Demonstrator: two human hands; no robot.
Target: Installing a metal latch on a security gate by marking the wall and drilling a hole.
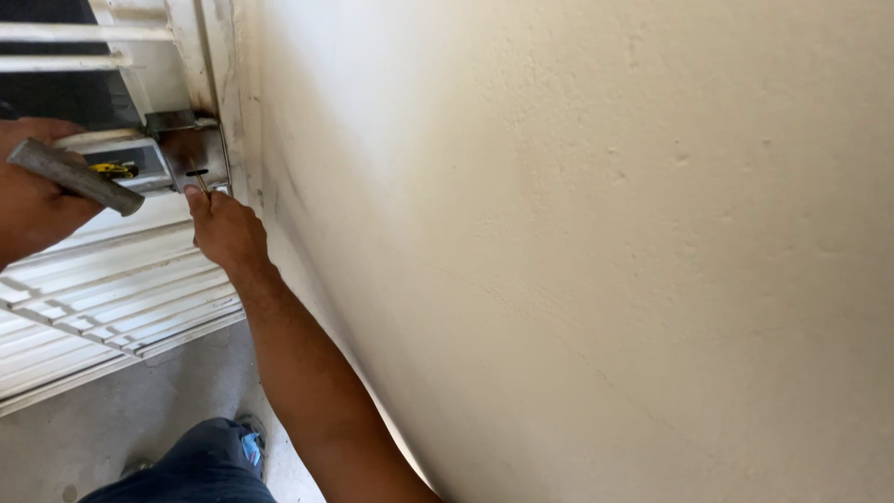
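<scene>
My right hand [223, 228] reaches up along the wall and pinches a thin dark pin or nail [199, 179] against the slot of a grey metal lock plate [194, 149] on the white gate frame. My left hand [33, 191] is at the left edge, closed around a worn grey metal tool handle [79, 175], possibly a hammer, which points toward the plate. A small yellow and black object [114, 169] sits in the lock box just beside that handle.
A large cream plastered wall [577, 251] fills the right side. A white metal gate with bars [102, 289] stands at left. Below are a concrete floor [140, 410], my blue trouser leg [200, 466] and a shoe [251, 442].
</scene>
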